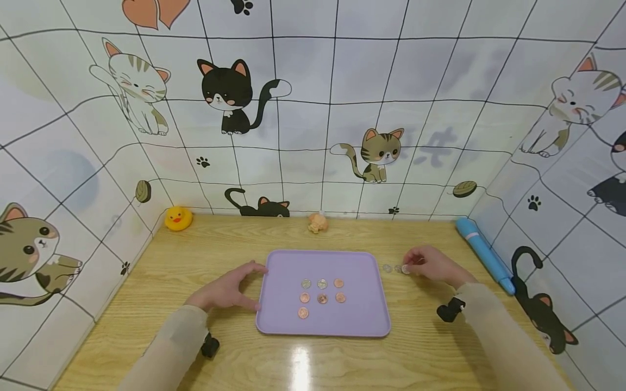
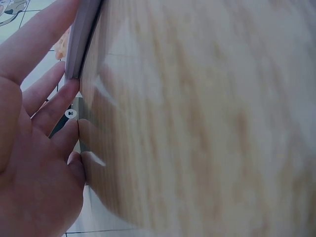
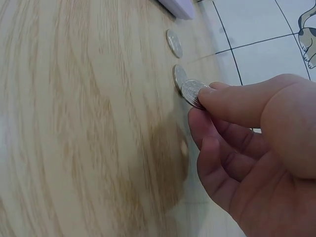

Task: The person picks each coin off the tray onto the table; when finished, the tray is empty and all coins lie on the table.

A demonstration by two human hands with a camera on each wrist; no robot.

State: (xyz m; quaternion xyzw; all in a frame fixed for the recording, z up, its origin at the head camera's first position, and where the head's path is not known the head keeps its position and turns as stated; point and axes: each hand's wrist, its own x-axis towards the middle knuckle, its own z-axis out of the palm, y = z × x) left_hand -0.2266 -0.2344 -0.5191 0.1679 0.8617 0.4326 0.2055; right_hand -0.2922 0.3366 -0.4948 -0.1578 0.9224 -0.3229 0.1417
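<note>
My right hand (image 1: 432, 264) pinches a silver coin (image 3: 191, 93) between thumb and fingertips, just right of the tray. Two more silver coins lie on the wood beside it: one (image 3: 179, 77) close to the held coin, the other (image 3: 174, 43) nearer the tray. A lilac tray (image 1: 323, 326) sits in the middle of the table. It holds several coins in loose rows, silver ones such as this coin (image 1: 306, 283) and copper ones such as this coin (image 1: 303, 313). At the tray's left edge my left hand (image 1: 227, 289) rests with spread fingers, thumb and fingertips touching the rim.
A yellow rubber duck (image 1: 178, 218) stands at the table's back left corner. A small orange figure (image 1: 318, 222) is at the back middle. Along the right side lies a thick blue pen-shaped object (image 1: 484, 255). Cat-printed sheeting (image 1: 313, 125) closes off the back and sides.
</note>
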